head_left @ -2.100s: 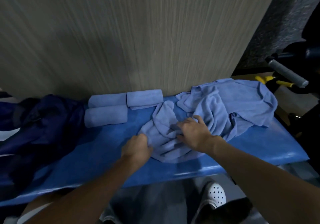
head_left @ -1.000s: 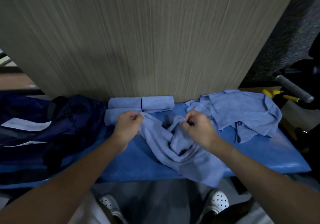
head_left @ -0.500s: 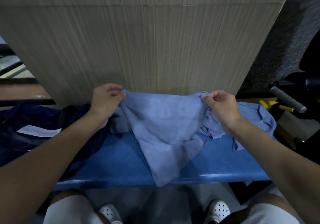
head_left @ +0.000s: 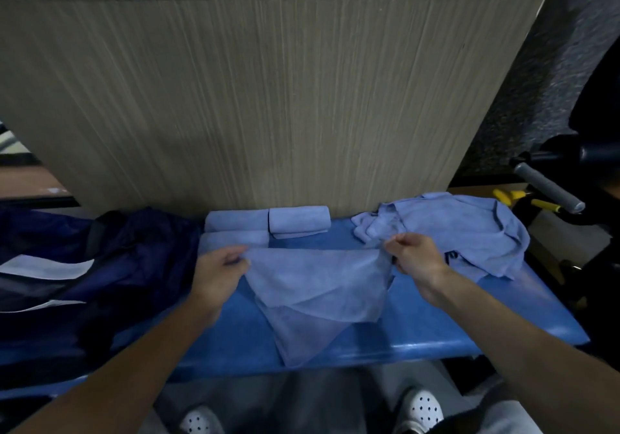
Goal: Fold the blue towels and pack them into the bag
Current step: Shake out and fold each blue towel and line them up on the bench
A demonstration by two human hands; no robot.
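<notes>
A light blue towel (head_left: 318,289) lies spread on the blue bench (head_left: 469,329), its lower corner hanging over the front edge. My left hand (head_left: 218,272) pinches its top left corner and my right hand (head_left: 414,257) pinches its top right corner, stretching the top edge straight. Three folded blue towels (head_left: 268,224) sit side by side at the back of the bench, against the panel. A heap of unfolded blue towels (head_left: 469,229) lies at the back right. The dark navy bag (head_left: 110,266) rests on the bench at the left.
A tall beige wood-grain panel (head_left: 268,98) stands right behind the bench. At the far right are a grey-handled bar (head_left: 547,187) and yellow-handled tools (head_left: 516,197). Below the bench's front edge my white perforated shoes (head_left: 422,407) show on the grey floor.
I pulled one towel out of the heap, lifted it and stretched it by two corners. Now both hands have lowered it onto the bench; the folded towels show again behind it.
</notes>
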